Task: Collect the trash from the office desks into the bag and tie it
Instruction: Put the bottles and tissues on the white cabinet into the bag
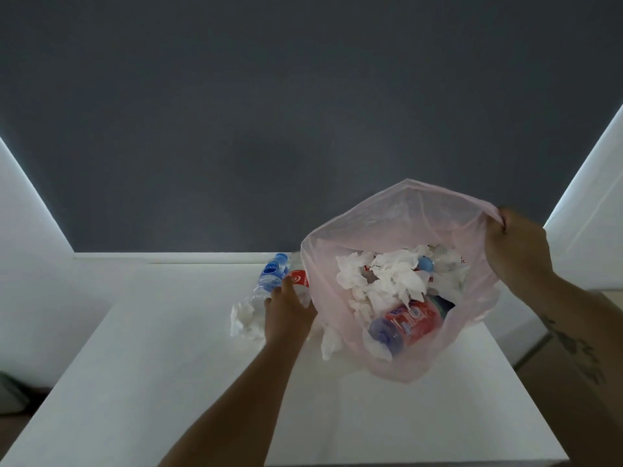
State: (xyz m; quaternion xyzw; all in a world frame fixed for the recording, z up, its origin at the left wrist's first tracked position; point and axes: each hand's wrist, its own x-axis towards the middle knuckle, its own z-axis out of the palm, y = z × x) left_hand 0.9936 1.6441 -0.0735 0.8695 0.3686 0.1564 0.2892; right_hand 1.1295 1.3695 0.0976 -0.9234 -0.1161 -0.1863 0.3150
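Right hand (pixel 515 246) pinches bag (pixel 409 187) rim, holding mouth open. Just left of bag: water bottle (pixel 271 274), red-labelled item (pixel 299 277), crumpled tissue (pixel 244 318). Bottle's long axis runs away from person. Left hand (pixel 286 310) nearer, fingers on pile; grip unclear.

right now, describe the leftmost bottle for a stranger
On the white desk, find the pink bag. Left of it lies a clear bottle. Its blue label sets it apart from the red label beside it and the red bottle in the bag.
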